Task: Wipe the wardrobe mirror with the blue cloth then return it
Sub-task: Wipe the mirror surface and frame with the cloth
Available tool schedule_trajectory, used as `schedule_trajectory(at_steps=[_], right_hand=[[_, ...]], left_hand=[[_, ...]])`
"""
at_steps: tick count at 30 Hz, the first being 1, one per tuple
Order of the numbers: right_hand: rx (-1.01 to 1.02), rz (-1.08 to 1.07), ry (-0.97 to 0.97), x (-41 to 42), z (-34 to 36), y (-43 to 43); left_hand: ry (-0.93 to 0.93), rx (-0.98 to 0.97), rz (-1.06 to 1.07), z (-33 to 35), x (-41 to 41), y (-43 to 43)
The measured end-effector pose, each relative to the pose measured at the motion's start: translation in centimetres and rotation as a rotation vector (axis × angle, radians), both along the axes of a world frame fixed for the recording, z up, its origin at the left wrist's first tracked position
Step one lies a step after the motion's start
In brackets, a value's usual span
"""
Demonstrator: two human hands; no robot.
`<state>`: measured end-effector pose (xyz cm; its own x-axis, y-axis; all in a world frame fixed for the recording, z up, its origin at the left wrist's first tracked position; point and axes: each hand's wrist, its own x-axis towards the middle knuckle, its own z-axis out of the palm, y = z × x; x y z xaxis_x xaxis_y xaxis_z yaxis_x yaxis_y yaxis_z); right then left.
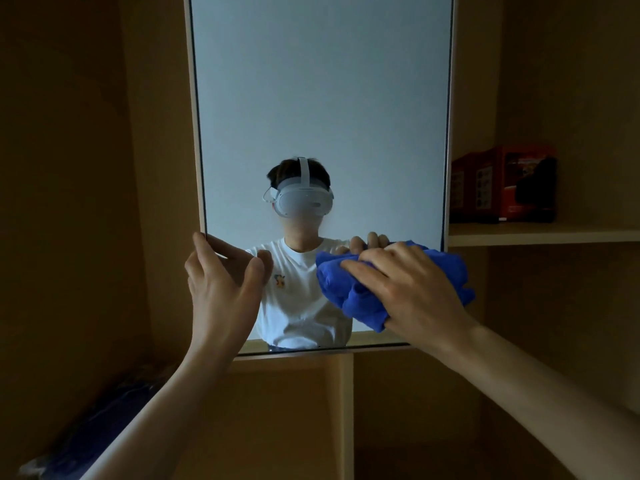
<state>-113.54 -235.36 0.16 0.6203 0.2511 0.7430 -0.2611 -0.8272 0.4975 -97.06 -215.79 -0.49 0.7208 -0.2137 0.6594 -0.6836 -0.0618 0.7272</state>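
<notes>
The tall wardrobe mirror in a pale frame fills the middle of the head view. My right hand presses a bunched blue cloth against the glass near the mirror's lower right corner, fingers curled over the cloth. My left hand holds the mirror's left edge low down, thumb and fingers curved round the frame. The glass reflects a person in a white T-shirt wearing a headset.
A wooden shelf to the right of the mirror carries a red box with a dark object beside it. Wooden wardrobe panels and a vertical divider lie below. A dark blue bundle sits at the lower left.
</notes>
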Motion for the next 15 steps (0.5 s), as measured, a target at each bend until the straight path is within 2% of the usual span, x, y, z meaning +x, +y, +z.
schedule_trajectory(at_steps=[4,10,15], right_hand=[[0.031,0.039,-0.086,-0.9,3.1,-0.1],[0.084,-0.062,-0.244,-2.8,8.2,-2.1],[0.104,-0.045,-0.237,-2.8,5.2,-2.6]], left_hand=[[-0.009,0.01,0.003,0.0,0.3,0.1],[-0.018,0.003,0.026,-0.4,0.4,-0.3],[-0.032,-0.005,0.046,-0.6,0.7,-0.6]])
